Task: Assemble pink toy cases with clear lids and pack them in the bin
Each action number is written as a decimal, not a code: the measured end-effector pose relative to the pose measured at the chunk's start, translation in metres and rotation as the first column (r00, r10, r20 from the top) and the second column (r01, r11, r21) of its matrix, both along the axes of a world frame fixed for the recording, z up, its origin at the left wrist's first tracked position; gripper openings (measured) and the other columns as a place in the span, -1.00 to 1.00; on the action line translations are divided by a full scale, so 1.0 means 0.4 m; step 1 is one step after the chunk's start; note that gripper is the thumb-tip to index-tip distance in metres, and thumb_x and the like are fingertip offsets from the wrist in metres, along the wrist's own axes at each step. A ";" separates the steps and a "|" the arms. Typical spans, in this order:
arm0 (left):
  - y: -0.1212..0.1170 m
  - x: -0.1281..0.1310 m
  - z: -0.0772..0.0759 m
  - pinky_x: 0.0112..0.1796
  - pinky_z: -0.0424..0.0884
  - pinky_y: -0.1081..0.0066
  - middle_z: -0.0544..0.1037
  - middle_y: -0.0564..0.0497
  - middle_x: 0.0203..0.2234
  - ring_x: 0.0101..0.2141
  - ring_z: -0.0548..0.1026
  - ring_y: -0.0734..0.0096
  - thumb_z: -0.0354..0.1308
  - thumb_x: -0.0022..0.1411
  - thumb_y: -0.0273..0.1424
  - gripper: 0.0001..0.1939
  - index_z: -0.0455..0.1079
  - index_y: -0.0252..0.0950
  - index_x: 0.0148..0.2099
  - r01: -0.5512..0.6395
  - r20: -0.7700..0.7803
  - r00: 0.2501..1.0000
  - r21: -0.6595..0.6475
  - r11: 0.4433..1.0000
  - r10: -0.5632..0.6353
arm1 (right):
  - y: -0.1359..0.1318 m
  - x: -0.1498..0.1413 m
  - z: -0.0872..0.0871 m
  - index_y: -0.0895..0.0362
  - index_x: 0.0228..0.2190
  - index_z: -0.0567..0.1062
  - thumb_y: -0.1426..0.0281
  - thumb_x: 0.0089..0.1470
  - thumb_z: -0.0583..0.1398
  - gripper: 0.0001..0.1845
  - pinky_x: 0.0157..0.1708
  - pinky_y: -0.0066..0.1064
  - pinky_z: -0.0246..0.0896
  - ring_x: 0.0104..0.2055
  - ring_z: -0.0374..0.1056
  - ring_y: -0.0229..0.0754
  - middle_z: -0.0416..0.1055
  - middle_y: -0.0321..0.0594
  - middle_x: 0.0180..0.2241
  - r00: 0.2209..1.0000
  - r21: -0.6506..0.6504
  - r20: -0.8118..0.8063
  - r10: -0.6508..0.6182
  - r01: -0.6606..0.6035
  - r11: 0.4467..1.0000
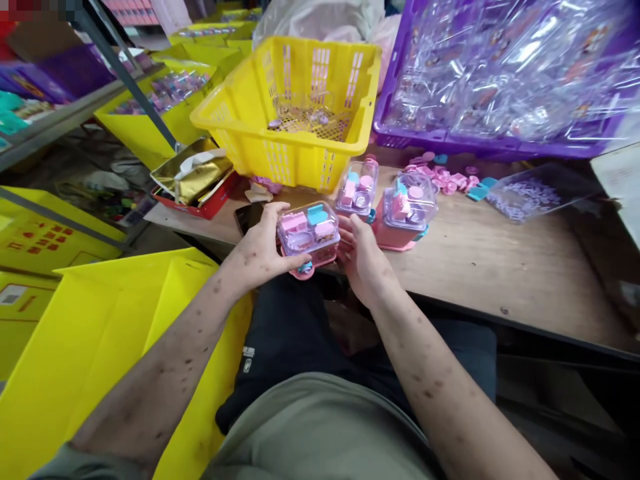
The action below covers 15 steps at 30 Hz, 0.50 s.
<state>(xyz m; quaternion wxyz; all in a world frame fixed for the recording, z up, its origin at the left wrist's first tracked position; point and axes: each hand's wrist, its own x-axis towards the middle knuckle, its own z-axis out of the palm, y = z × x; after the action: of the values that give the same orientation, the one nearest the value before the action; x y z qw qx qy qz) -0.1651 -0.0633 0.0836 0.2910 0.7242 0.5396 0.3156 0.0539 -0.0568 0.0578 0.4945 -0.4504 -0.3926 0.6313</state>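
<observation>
A small pink toy case [309, 235] with a clear domed lid is held above my lap at the table's front edge. Pink, lilac and blue pieces show through its lid. My left hand [263, 250] grips it from the left, thumb along the front. My right hand [363, 257] is at its right side with fingers slightly spread; whether they touch the case I cannot tell. Just beyond my right hand, a similar toy case [405, 210] stands on the table, and another clear-lidded case [357, 190] stands behind it to the left.
A yellow basket [210, 120] with a few pieces and a purple crate [450, 143] of clear plastic packs stand behind. Loose pink pieces [450, 180] and a clear tray of small lilac parts [530, 193] lie right. A red box [215, 208] and yellow bin [100, 333] are left.
</observation>
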 end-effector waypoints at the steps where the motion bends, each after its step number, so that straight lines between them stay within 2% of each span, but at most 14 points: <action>1: -0.011 -0.008 0.006 0.18 0.60 0.00 0.54 -0.18 0.22 0.16 0.62 -0.04 0.56 0.11 -0.18 -0.06 0.15 -0.17 0.39 -0.014 0.056 0.998 -0.009 1.000 0.015 | -0.021 0.002 -0.004 -0.03 0.11 0.50 -0.23 0.25 0.18 -0.34 0.24 -0.05 0.43 0.31 0.42 0.12 0.52 -0.10 0.22 0.996 0.001 -0.014 -0.091 0.091 0.996; 3: -0.039 -0.024 0.026 0.13 0.65 0.07 0.55 -0.14 0.19 0.15 0.64 -0.02 0.58 0.12 -0.11 -0.10 0.20 -0.15 0.35 -0.045 0.164 0.985 0.003 0.999 0.044 | -0.074 0.003 -0.008 -0.08 0.15 0.43 -0.17 0.24 0.23 -0.37 0.31 -0.03 0.38 0.39 0.35 0.08 0.43 -0.11 0.32 0.970 0.017 -0.046 -0.239 0.240 0.971; 4: -0.055 -0.030 0.039 0.12 0.66 0.09 0.55 -0.13 0.19 0.15 0.64 0.00 0.59 0.13 -0.08 -0.11 0.22 -0.13 0.34 -0.064 0.209 0.976 0.017 0.998 0.059 | -0.102 -0.001 -0.007 -0.11 0.19 0.39 -0.15 0.24 0.25 -0.37 0.34 -0.01 0.36 0.43 0.32 0.07 0.38 -0.12 0.37 0.961 0.019 -0.078 -0.265 0.267 0.963; 5: -0.072 -0.032 0.053 0.12 0.67 0.11 0.55 -0.12 0.20 0.15 0.63 0.00 0.59 0.14 -0.05 -0.12 0.23 -0.11 0.34 -0.087 0.248 0.966 0.032 0.996 0.076 | -0.131 -0.007 -0.004 -0.14 0.23 0.36 -0.14 0.24 0.26 -0.34 0.35 0.02 0.36 0.45 0.30 0.08 0.34 -0.13 0.41 0.960 0.016 -0.127 -0.247 0.251 0.968; 7: -0.109 -0.024 0.078 0.12 0.69 0.13 0.51 -0.13 0.25 0.19 0.61 -0.02 0.58 0.16 -0.04 -0.11 0.20 -0.08 0.37 -0.109 0.306 0.947 0.036 0.993 0.093 | -0.177 -0.027 0.007 -0.17 0.33 0.31 -0.20 0.26 0.23 -0.25 0.32 0.11 0.39 0.47 0.29 0.14 0.29 -0.11 0.46 0.961 0.015 -0.249 -0.116 0.124 0.992; 10: -0.161 0.005 0.099 0.18 0.68 0.09 0.43 -0.12 0.36 0.27 0.56 -0.08 0.61 0.16 -0.07 -0.02 0.16 -0.01 0.46 -0.045 0.339 0.940 0.008 0.999 0.039 | -0.211 -0.065 0.027 -0.12 0.43 0.25 -0.33 0.30 0.11 -0.10 0.31 0.21 0.41 0.48 0.29 0.22 0.29 -0.04 0.48 0.943 0.077 -0.330 0.053 -0.029 0.997; 13: -0.198 0.027 0.096 0.23 0.64 0.05 0.44 -0.09 0.38 0.28 0.56 -0.07 0.61 0.19 -0.07 -0.03 0.19 0.02 0.48 -0.001 0.337 0.941 -0.004 1.000 0.003 | -0.216 -0.093 0.039 -0.13 0.49 0.20 -0.35 0.34 0.05 -0.07 0.32 0.23 0.41 0.52 0.24 0.21 0.27 -0.06 0.49 0.966 0.127 -0.257 0.019 0.014 0.992; 15: -0.216 0.024 0.090 0.25 0.62 0.05 0.47 -0.08 0.35 0.26 0.57 -0.04 0.59 0.23 -0.05 -0.06 0.19 0.03 0.48 0.010 0.347 0.938 -0.020 1.000 -0.003 | -0.218 -0.102 0.040 -0.14 0.50 0.20 -0.36 0.32 0.09 -0.05 0.31 0.23 0.42 0.52 0.22 0.22 0.27 -0.07 0.49 0.967 0.115 -0.256 -0.008 0.038 0.993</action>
<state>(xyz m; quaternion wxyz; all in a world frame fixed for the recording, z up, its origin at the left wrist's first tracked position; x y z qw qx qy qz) -0.1555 -0.1498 0.1194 0.3904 0.6560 0.4810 0.4313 0.0130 -0.1441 0.0739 0.5741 -0.3397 -0.3577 0.6535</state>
